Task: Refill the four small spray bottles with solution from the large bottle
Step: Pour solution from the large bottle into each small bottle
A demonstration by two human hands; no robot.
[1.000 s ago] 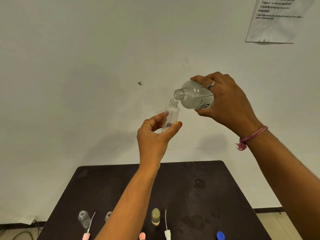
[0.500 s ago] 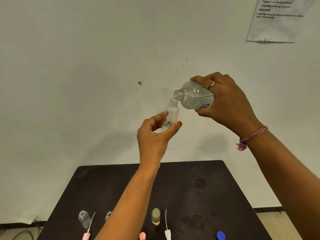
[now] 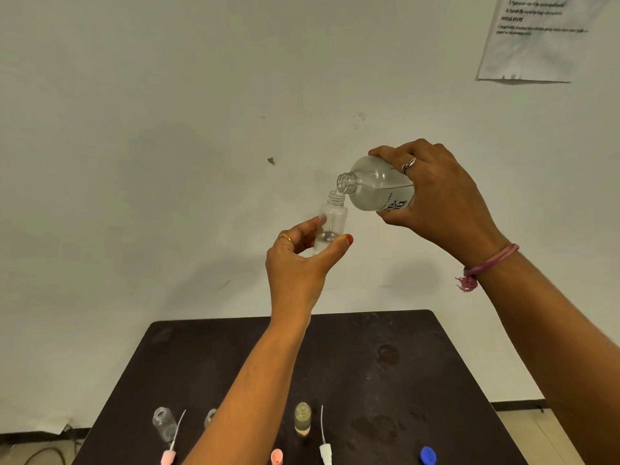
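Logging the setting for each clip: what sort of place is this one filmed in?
Probably a staged recording room, not a home or lab: a small dark table stands against a bare white wall, and a printed instruction sheet is taped up top right. Little else is in view.

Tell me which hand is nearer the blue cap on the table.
Right. The right hand is raised above the blue cap holding the large bottle; the left hand is further left.

Bare test room: dark table (image 3: 436, 380), taped instruction sheet (image 3: 536, 45).
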